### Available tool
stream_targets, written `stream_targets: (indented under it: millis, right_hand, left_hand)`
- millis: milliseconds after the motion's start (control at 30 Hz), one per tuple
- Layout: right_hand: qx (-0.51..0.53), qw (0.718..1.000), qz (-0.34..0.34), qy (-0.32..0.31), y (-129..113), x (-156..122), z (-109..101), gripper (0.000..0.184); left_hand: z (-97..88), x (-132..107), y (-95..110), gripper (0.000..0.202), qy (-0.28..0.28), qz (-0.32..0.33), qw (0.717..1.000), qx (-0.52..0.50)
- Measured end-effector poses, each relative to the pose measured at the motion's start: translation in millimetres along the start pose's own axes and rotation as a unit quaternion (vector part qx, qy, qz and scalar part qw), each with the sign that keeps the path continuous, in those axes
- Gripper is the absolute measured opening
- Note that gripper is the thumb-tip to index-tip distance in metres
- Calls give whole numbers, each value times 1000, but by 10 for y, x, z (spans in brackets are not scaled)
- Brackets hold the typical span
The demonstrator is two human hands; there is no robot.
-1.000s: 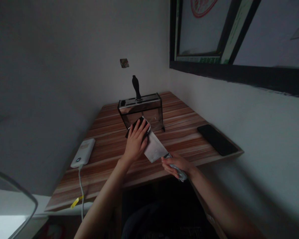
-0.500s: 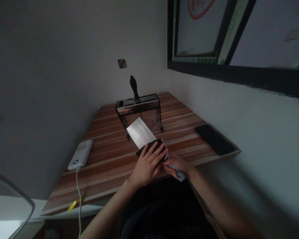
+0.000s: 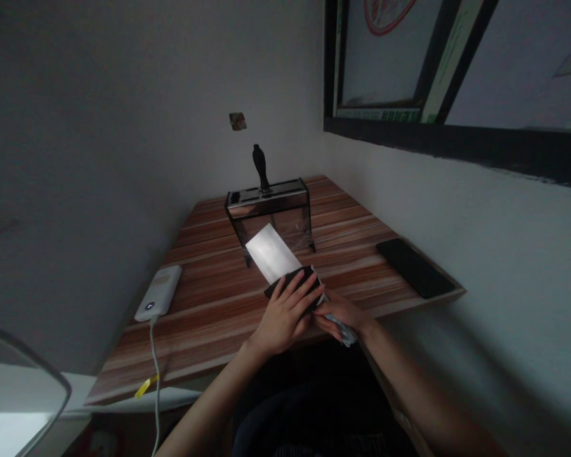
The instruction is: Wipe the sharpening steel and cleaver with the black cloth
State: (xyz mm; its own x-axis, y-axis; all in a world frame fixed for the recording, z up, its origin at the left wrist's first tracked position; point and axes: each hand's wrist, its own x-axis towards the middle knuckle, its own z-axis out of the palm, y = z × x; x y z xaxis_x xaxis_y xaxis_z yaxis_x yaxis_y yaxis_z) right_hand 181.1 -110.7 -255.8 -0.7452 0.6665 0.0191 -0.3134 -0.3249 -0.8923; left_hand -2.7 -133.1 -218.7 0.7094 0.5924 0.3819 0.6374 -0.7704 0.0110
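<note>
A pale, shiny rectangular sheet sticks out from under a folded black piece; whether the sheet is metal or card I cannot tell. My left hand lies across the black piece, its fingers spread over the top and its thumb at the near edge, gripping it. Lower right, my right hand is closed around a crumpled light-grey wrapper or cloth, just beside the black piece. My palms hide part of both. Beyond the sheet stands a clear-walled box-shaped device with an upright black handle.
The wood-grain tabletop carries a white power bank at left, its white cable running over the near edge past a yellow tag. A black phone lies at the right edge by the wall.
The whole view has shifted slightly, moving things a little to the right. Both hands keep the same hold on the black piece and the grey wrapper.
</note>
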Motion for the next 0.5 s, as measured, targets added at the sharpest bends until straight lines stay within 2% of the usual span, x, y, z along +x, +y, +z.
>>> stream_targets:
  millis: [233,367,500]
  right_hand:
    - [3,1000,-1,-6,-31,2,37,34]
    - [26,1000,5,-5,-82,-16,93,20]
    - [35,999,8,-16,-97,-24,115,17]
  left_hand:
    - [-48,50,-92,58,15,-33,999,-4]
    - [-130,137,-274,58,45,-65,997,6]
    - [-245,238,-515,56,79,-94,992,14]
